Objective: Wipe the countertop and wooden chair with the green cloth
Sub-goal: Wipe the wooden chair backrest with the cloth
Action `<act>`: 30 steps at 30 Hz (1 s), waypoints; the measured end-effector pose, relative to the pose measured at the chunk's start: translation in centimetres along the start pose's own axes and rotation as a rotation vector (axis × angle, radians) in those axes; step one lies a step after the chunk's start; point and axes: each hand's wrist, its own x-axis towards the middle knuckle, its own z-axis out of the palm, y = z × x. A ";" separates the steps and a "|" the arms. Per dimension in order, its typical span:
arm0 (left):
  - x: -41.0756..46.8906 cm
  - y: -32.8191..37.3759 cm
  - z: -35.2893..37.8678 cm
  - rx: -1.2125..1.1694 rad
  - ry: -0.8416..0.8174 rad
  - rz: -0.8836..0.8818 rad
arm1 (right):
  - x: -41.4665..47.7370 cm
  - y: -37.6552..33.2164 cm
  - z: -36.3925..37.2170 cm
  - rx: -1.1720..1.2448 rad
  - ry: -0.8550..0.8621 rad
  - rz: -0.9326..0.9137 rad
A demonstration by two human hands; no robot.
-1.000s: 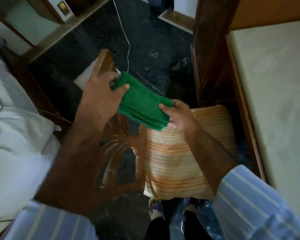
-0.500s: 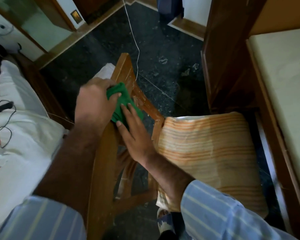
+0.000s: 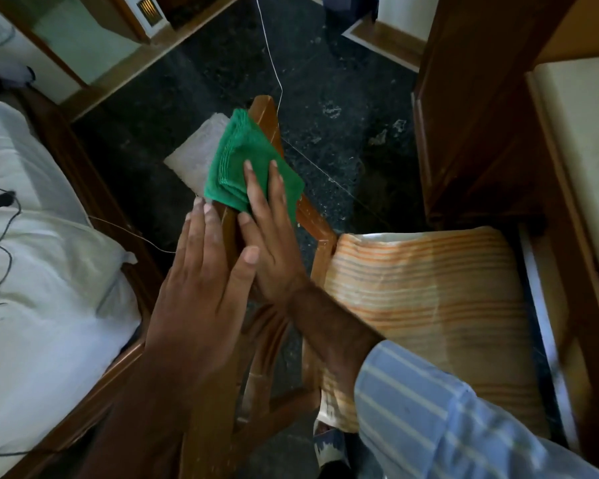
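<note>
The folded green cloth (image 3: 242,167) lies over the top rail of the wooden chair (image 3: 312,223), near the rail's far end. My right hand (image 3: 270,233) rests flat on the cloth's near part, fingers stretched out, pressing it against the rail. My left hand (image 3: 201,292) is flat and open beside it, palm against the near side of the rail, off the cloth. The chair seat carries an orange striped cushion (image 3: 426,305). A pale stone countertop (image 3: 581,160) shows at the right edge.
A bed with white bedding (image 3: 38,278) and black cables stands close on the left. A dark wooden cabinet (image 3: 481,108) rises on the right. A thin white cord (image 3: 274,60) crosses the dark floor. A pale folded towel (image 3: 198,150) lies behind the cloth.
My left hand let go of the cloth and drew back down the rail, opening flat. My right hand slid forward onto the cloth, which now lies spread further up the rail.
</note>
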 end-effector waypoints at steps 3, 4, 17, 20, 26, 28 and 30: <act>1.5 -0.2 -0.2 0.023 -0.035 0.026 | 3.0 0.1 0.1 0.033 0.058 0.032; 2.1 -0.3 -0.2 0.033 -0.034 0.037 | 3.8 0.5 0.1 0.037 0.076 0.048; 4.5 0.3 -0.1 0.381 -0.039 0.183 | 1.1 8.3 2.0 0.058 0.078 0.464; 4.4 0.4 -0.1 0.339 -0.022 0.199 | 1.8 6.2 2.6 -0.026 0.133 0.250; 4.4 0.1 -0.2 0.219 -0.045 0.208 | 3.8 3.4 1.5 0.101 0.143 0.057; 4.3 0.1 -0.1 0.206 -0.038 0.210 | 3.1 5.4 1.7 0.062 0.133 0.073; 4.3 0.1 -0.1 0.205 -0.037 0.198 | 2.1 7.7 1.9 0.050 0.094 0.191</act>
